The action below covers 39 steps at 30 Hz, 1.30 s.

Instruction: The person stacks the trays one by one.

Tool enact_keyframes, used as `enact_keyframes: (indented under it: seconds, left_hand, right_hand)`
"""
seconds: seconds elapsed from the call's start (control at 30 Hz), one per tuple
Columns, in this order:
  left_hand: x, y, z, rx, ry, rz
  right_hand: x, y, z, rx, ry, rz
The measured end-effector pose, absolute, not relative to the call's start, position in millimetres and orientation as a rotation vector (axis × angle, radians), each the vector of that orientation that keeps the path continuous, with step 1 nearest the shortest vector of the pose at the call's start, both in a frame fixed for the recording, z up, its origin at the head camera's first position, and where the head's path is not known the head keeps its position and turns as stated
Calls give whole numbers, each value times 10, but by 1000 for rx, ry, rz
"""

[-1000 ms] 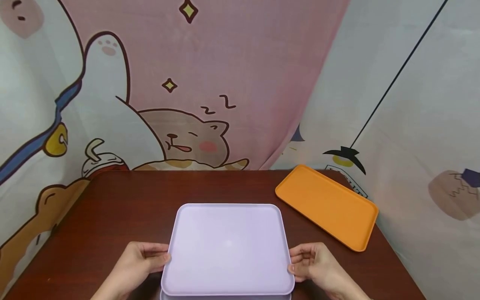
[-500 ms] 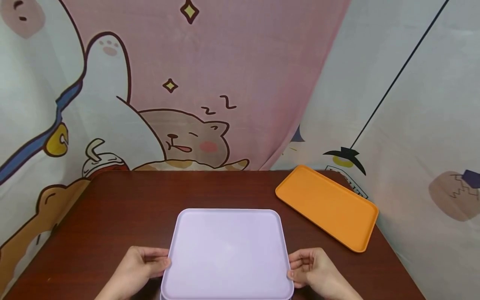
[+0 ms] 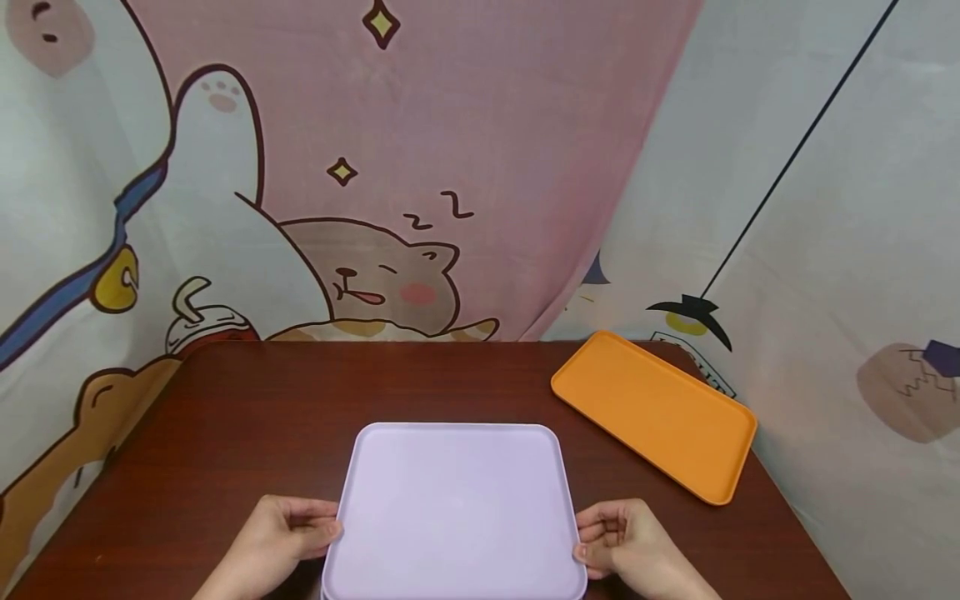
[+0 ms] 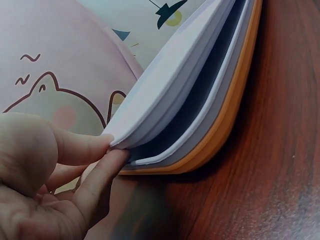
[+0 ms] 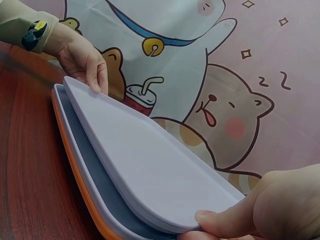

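Over the near part of the bench (image 3: 247,408), a lilac tray (image 3: 453,508) is held level with the middle of the view, gripped from both sides. The left hand (image 3: 262,537) pinches its left edge, thumb on the rim and a finger beneath; the right hand (image 3: 637,542) pinches the opposite edge in the same narrow way. Directly below sits a second pale tray (image 4: 220,92) on an orange tray (image 4: 226,126), and the wrist views show a dark gap between the held tray and this stack. Compared with a second ago, the lilac tray lies lower in the head view, both hands having come down with it, and the strip of tray seen under its front edge has nearly gone. Another tray, orange and rectangular (image 3: 652,417), remains slanted at the far right, before the cartoon cloth (image 3: 487,125).
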State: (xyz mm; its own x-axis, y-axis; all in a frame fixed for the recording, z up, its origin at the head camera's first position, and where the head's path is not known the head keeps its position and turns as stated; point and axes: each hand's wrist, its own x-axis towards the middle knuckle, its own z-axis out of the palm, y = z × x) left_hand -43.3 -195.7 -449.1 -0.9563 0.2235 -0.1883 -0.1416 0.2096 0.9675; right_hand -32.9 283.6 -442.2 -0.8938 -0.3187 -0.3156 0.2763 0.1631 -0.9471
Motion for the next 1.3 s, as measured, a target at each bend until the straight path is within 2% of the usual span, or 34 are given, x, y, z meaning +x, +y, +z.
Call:
enact_keyframes:
  seconds: [1.3]
  left_hand:
    - [-399,-1955,-4513,56,2230,1769]
  right_hand:
    - [-298,2811,-4413,43,2023,-1720]
